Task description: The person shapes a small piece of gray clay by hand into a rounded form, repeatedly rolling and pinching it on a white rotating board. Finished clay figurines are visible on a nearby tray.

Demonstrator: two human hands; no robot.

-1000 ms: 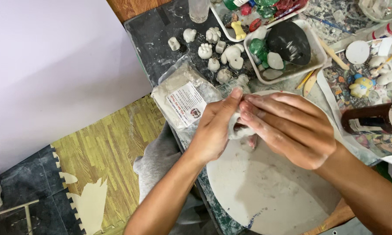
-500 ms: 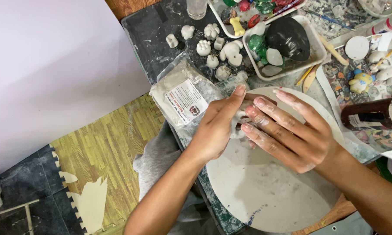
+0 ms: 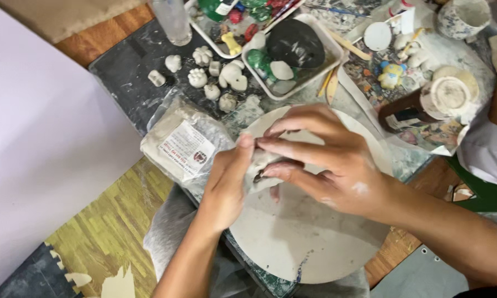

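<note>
Lump of pale clay (image 3: 258,165): pinched between left hand (image 3: 226,185) and right hand (image 3: 325,160), fingers of both closed on it, above a round white board (image 3: 298,237). Just left of the grip: plastic bag of clay (image 3: 179,143). Beyond it: small white clay figures (image 3: 212,72), white tray (image 3: 328,58).

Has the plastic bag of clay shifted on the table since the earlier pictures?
No. The plastic bag of clay lies beside the round board, as before; only the camera moved.

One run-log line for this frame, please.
left hand: pinching clay lump | right hand: fingers pressing same lump | under hands: round board | beside: plastic clay bag, small white figures
</note>
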